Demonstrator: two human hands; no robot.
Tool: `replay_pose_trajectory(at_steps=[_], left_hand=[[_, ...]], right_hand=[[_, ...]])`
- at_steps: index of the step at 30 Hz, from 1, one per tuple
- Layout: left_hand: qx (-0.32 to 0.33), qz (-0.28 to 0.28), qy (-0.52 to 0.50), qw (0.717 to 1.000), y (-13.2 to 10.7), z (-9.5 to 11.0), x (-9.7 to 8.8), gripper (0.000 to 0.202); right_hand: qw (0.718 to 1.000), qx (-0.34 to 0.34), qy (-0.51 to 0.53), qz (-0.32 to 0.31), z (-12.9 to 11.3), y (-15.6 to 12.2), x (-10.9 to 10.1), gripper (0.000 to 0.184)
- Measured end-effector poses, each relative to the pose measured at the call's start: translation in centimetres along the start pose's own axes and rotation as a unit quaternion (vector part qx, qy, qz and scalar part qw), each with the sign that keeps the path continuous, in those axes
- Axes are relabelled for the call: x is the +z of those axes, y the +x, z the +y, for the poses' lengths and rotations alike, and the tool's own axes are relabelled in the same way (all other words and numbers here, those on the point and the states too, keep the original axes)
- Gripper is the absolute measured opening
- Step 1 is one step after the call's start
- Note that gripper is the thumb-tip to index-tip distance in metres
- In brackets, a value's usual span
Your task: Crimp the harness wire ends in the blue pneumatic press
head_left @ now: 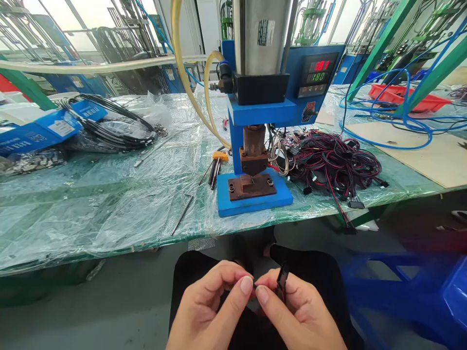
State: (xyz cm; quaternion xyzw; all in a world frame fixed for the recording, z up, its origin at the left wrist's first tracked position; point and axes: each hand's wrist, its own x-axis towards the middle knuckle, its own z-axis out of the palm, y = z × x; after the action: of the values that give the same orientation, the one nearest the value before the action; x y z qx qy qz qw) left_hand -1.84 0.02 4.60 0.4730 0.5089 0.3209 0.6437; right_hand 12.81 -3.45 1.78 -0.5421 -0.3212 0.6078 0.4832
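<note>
Both hands are low in the head view, over my lap in black trousers. My left hand (211, 306) pinches thumb and forefinger against the fingertips of my right hand (295, 311). Between them is a small dark piece, mostly hidden. My right hand also holds a thin black cable end (281, 284) that stands up between its fingers. On the bench in front stands a blue heat press (255, 194) with a brown die block (251, 187) on its base and a brown head (253, 155) just above it.
The green bench (109, 204) is covered in wrinkled plastic film. A pile of red-and-black wire harnesses (328, 163) lies right of the press. Black cable bundles (109, 126) and blue boxes (44, 129) are at left. A hex key (182, 214) lies near the front edge. A blue stool (419, 296) stands at right.
</note>
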Motion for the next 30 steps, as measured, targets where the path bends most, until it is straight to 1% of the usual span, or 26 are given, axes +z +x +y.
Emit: replay_pose_trajectory(at_steps=[2,4,9,14,19,24,28,30], left_hand=[[0.007,0.002,0.010,1.000,0.1,-0.1,0.0,0.029],[0.018,0.004,0.010,1.000,0.1,-0.3,0.0,0.029],[0.029,0.015,-0.021,0.999,0.0,-0.6,0.1,0.026],[0.027,0.017,-0.028,0.999,0.0,-0.4,0.3,0.028],[0.028,0.008,-0.026,0.999,0.0,-0.2,0.3,0.027],[0.041,-0.013,0.003,0.999,-0.1,-0.4,0.0,0.027],[0.046,0.000,-0.015,0.999,-0.1,-0.5,-0.1,0.023],[0.047,0.000,-0.026,0.999,-0.1,-0.6,0.0,0.022]], right_hand=[[1.000,-0.008,-0.001,-0.017,0.4,0.1,0.0,0.051],[1.000,-0.009,0.013,-0.018,0.5,0.0,0.1,0.049],[0.997,-0.011,0.068,0.027,-0.2,-0.1,0.9,0.045],[0.995,-0.008,0.076,0.060,-0.6,-0.2,1.3,0.047],[0.996,-0.001,0.058,0.068,-0.2,-0.2,1.1,0.052],[0.999,-0.001,0.013,0.047,0.3,-0.3,0.6,0.056],[0.999,0.003,-0.004,0.040,-0.1,-0.5,0.5,0.051],[0.999,-0.006,-0.003,0.045,-0.4,-0.5,0.7,0.046]])
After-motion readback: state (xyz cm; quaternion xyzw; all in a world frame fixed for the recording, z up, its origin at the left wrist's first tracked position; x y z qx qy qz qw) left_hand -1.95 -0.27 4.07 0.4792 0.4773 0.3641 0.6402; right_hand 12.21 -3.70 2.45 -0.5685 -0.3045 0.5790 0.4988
